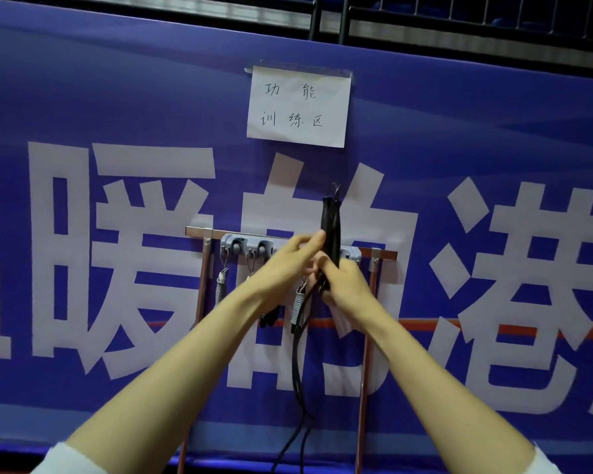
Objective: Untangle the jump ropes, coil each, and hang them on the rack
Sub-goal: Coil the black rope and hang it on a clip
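Black rope handles (pixel 331 227) held up at the rack (pixel 199 231)
The right hand (pixel 348 285) curls its fingers round the bottom of the thin, smooth sticks, and the left hand (pixel 288 265) pinches them. The thin black cord (pixel 295 371) hangs down by the shiny metal bar and grey hooks (pixel 240 247)

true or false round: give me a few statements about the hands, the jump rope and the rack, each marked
1. The left hand and the right hand both hold the jump rope by its handles. True.
2. The paper sign is stuck below the rack. False: it is above the rack.
3. Cord from the jump rope trails down below the hands. True.
4. The banner is red. False: it is blue with white characters.
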### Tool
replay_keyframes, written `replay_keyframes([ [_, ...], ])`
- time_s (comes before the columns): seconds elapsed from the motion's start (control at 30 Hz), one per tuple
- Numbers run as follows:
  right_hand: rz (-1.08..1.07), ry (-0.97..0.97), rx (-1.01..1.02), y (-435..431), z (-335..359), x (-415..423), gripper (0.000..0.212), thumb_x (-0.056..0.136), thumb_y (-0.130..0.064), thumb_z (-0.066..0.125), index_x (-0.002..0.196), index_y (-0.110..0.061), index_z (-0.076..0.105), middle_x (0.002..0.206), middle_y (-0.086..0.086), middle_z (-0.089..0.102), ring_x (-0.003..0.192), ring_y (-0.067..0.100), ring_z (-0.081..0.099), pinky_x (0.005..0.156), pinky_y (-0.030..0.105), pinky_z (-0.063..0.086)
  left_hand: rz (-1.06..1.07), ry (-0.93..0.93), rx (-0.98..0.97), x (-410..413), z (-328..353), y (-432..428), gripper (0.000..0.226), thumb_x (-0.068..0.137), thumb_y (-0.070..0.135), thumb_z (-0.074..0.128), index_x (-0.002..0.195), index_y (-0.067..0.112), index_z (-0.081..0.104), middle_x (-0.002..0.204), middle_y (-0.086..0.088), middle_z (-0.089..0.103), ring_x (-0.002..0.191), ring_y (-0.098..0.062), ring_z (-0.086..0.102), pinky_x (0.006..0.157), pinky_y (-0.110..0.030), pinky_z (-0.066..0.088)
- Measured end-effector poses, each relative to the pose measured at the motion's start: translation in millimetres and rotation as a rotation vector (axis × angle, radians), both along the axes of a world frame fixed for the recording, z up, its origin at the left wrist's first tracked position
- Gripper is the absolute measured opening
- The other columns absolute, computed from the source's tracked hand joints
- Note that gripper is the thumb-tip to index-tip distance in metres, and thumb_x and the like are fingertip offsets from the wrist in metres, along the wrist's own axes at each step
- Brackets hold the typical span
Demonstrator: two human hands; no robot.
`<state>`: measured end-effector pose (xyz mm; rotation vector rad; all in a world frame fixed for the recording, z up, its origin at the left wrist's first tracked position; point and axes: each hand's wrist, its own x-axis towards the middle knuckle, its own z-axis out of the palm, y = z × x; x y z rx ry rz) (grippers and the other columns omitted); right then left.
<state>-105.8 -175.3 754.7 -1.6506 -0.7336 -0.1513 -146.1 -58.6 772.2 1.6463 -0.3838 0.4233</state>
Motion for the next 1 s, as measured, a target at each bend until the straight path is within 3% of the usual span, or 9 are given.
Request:
replay_keyframes([
  [0.13, -0.127, -0.079, 0.002, 1, 20, 20, 0.041, 0.1, -0.036, 0.047, 0.067, -0.015, 0.059, 0.056, -0.003, 0.061, 0.049, 0.006, 0.055, 0.055, 0.024, 0.042, -0.141, 0.265, -0.051, -7, -25, -2, 0.037, 0.098, 0.046, 0.047, 0.088, 0.012, 0.06, 0.075, -0.001, 0.059, 0.069, -0.015, 0.059, 0.066, -0.028, 0.055],
  [0.27, -0.178, -0.16, -0.066, -5, 35, 32, 0.038, 0.099, -0.04, 0.048, 0.073, -0.015, 0.059, 0.064, 0.002, 0.054, 0.062, 0.018, 0.052, 0.066, 0.035, 0.044, -0.276, 0.318, -0.169, 6, -39, 23, 0.033, 0.1, 0.04, 0.045, 0.093, 0.011, 0.06, 0.06, 0.005, 0.036, 0.051, -0.007, 0.028, 0.053, -0.021, 0.031],
  [0.43, 0.094, -0.243, -0.299, -20, 42, 8, 0.034, 0.101, -0.026, 0.047, 0.073, -0.008, 0.056, 0.061, 0.002, 0.048, 0.052, 0.008, 0.044, 0.052, 0.018, 0.038, -0.235, 0.349, -0.121, 15, -43, 44, 0.025, 0.092, 0.034, 0.057, 0.094, 0.009, 0.061, 0.062, 0.003, 0.031, 0.054, -0.008, 0.027, 0.05, -0.019, 0.033],
  [0.53, 0.234, -0.216, -0.51, -25, 37, -8, 0.029, 0.101, -0.025, 0.046, 0.083, -0.005, 0.057, 0.069, 0.001, 0.054, 0.06, 0.008, 0.051, 0.057, 0.017, 0.043, -0.241, 0.335, -0.005, 21, -38, 52, 0.017, 0.088, 0.029, 0.062, 0.089, 0.012, 0.065, 0.067, 0.001, 0.038, 0.058, -0.009, 0.032, 0.053, -0.02, 0.035],
  [0.67, 0.436, -0.178, -0.718, -29, 36, -30, 0.007, 0.1, -0.02, 0.048, 0.101, -0.026, 0.053, 0.079, -0.013, 0.057, 0.067, -0.004, 0.058, 0.061, 0.015, 0.047, -0.344, 0.397, 0.19, 19, -27, 61, 0.01, 0.088, 0.016, 0.064, 0.085, 0.01, 0.057, 0.071, 0.0, 0.049, 0.059, -0.007, 0.046, 0.056, -0.018, 0.043],
  [0.73, 0.508, -0.143, -0.826, -27, 30, -35, 0.021, 0.101, -0.017, 0.048, 0.117, -0.029, 0.045, 0.082, -0.012, 0.051, 0.063, -0.002, 0.053, 0.06, 0.015, 0.046, -0.356, 0.399, 0.415, 13, -12, 63, 0.007, 0.092, 0.012, 0.053, 0.087, 0.008, 0.055, 0.066, 0.007, 0.06, 0.056, -0.001, 0.055, 0.056, -0.013, 0.046],
  [0.8, 0.503, -0.121, -0.959, -25, 21, -32, 0.027, 0.101, -0.019, 0.049, 0.126, -0.016, 0.039, 0.081, -0.004, 0.047, 0.062, 0.001, 0.047, 0.059, 0.017, 0.044, -0.383, 0.406, 0.583, 11, 6, 68, 0.008, 0.098, 0.006, 0.051, 0.095, 0.009, 0.058, 0.074, 0.006, 0.067, 0.062, -0.002, 0.063, 0.06, -0.014, 0.05],
  [0.9, 0.374, -0.118, -1.112, -26, 9, -23, 0.028, 0.1, -0.031, 0.051, 0.114, -0.011, 0.037, 0.075, -0.001, 0.052, 0.058, 0.004, 0.046, 0.053, 0.015, 0.039, -0.361, 0.462, 0.644, 10, 20, 72, 0.007, 0.092, 0.01, 0.061, 0.099, 0.009, 0.061, 0.083, 0.0, 0.065, 0.071, -0.011, 0.063, 0.064, -0.018, 0.051],
  [1.0, 0.217, -0.176, -1.251, -22, 4, -15, 0.026, 0.099, -0.031, 0.051, 0.108, -0.011, 0.039, 0.073, -0.002, 0.055, 0.056, 0.006, 0.046, 0.049, 0.015, 0.037, -0.044, 0.263, 1.01, 7, 18, 55, 0.018, 0.088, 0.023, 0.07, 0.102, 0.014, 0.063, 0.083, 0.003, 0.065, 0.072, -0.01, 0.058, 0.06, -0.018, 0.046],
])
